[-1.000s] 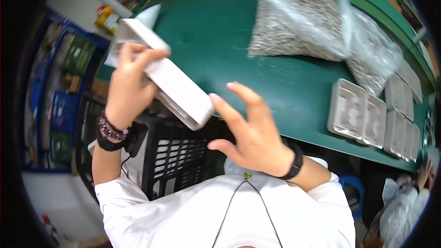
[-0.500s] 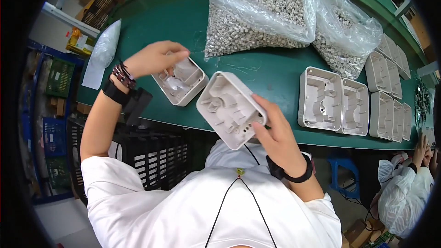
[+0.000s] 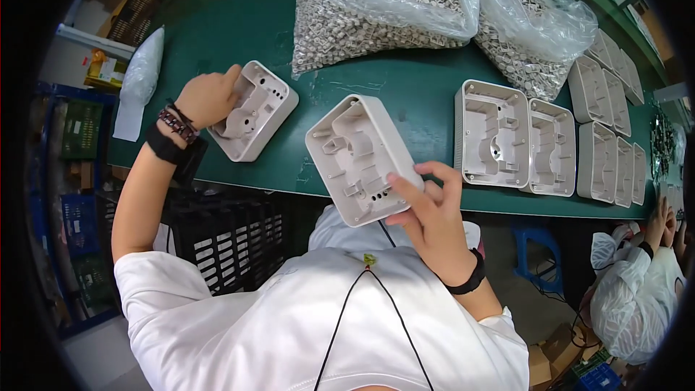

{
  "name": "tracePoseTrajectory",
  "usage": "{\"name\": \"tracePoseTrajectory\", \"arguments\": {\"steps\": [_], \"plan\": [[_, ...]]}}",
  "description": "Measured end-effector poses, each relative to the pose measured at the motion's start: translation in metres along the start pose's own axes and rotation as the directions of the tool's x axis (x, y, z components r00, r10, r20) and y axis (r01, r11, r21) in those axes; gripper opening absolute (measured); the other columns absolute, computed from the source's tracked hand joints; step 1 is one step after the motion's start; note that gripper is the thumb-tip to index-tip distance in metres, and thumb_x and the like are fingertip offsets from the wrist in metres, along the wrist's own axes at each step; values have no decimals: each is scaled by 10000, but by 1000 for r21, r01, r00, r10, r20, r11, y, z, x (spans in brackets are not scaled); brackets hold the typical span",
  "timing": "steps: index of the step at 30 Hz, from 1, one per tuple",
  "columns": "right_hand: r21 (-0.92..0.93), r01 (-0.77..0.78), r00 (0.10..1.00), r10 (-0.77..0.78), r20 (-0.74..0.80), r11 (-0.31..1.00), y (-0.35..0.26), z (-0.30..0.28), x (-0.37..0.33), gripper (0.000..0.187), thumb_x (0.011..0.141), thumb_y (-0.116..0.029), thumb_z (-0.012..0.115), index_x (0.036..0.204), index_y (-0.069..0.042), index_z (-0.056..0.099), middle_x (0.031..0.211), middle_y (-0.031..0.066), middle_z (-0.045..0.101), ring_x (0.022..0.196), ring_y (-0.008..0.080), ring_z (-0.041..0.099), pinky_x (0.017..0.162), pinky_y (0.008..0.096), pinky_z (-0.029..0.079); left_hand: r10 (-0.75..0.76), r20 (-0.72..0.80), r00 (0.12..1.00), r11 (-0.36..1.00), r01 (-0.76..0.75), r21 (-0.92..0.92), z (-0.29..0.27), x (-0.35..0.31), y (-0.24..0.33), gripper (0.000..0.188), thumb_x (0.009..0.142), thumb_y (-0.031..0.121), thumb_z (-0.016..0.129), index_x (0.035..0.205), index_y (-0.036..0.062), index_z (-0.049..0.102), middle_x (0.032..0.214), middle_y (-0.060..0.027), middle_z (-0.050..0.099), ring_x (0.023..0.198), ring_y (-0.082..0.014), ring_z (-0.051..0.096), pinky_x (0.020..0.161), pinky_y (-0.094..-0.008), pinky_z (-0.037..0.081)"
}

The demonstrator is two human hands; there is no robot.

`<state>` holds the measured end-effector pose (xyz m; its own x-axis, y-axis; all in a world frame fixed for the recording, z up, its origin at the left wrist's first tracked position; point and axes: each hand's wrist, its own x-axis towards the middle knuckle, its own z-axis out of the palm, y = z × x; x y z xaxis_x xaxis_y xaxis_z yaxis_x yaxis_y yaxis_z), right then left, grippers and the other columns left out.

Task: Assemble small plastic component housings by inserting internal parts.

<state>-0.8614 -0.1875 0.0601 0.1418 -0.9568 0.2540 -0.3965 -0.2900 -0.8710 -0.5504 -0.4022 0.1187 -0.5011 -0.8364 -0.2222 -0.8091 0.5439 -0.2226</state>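
Observation:
A pale grey plastic housing, open side up with ribs and posts inside, is tilted over the table's front edge. My right hand holds it at its lower right wall, one digit reaching over the rim beside a row of small dark holes. To the left, a second housing of the same kind sits on the green table. My left hand grips that one by its left side, fingers bent over the rim; the fingertips are partly hidden.
Two large clear bags of small grey parts lie at the back. More housings stand in rows on the right. A white plastic packet lies far left. Below the table is a black crate. Another person's hands work far right.
The left housing has turned and moved left with my left hand, which now grips its side. The right housing has shifted slightly up and left; my right hand's fingers have changed position on it.

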Motion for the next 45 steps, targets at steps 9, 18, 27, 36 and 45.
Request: {"name": "tracePoseTrajectory", "arguments": {"steps": [9, 18, 27, 36, 45], "plan": [[-125, 35, 996, -24, 83, 992, -4, 0, 17, 448, 731, -51, 670, 1133, -25, 474, 1149, 168, 349, 825, 267, 528, 672, 346, 457, -147, 155, 977, 952, 182, -247, -7, -37, 12, 536, 777, 185, 572, 1207, -9, 318, 777, -235, 602, 748, -389, 582, 662, -439, 474], [-528, 98, 989, -142, -45, 844, -9, 19, 53, 435, 747, -199, 667, 1095, -6, 490, 1100, 174, 429, 948, 321, 489, 835, 414, 387, -247, 145, 958, 961, 261, -91, 23, -48, -45, 540, 776, 165, 569, 1227, 7, 318, 858, -241, 592, 787, -403, 575, 685, -448, 467], [-764, 301, 953, -142, 269, 571, -31, 65, 67, 227, 717, -142, 587, 936, -83, 577, 991, 64, 525, 963, 210, 492, 902, 431, 326, -261, 70, 963, 951, 269, -150, 32, -45, -62, 421, 770, 182, 577, 1078, -35, 387, 831, -250, 599, 773, -396, 587, 668, -446, 478], [-839, 220, 966, -229, 118, 498, -16, 2, 51, 170, 713, -115, 556, 877, -115, 603, 989, 5, 564, 964, 167, 516, 946, 465, 270, -227, 345, 911, 765, 386, -515, -22, -39, 13, 446, 796, 197, 589, 1099, -54, 379, 740, -199, 606, 574, -284, 609, 543, -358, 491], [-913, 45, 985, -173, -28, 406, -9, -29, 60, 163, 724, -85, 546, 865, -85, 628, 1057, 10, 573, 1067, 195, 512, 1028, 531, 177, 7, 290, 957, 643, 218, -735, -37, -11, 83, 464, 820, 198, 576, 1144, -58, 362, 647, -136, 601, 466, -180, 581, 453, -291, 458]]}}
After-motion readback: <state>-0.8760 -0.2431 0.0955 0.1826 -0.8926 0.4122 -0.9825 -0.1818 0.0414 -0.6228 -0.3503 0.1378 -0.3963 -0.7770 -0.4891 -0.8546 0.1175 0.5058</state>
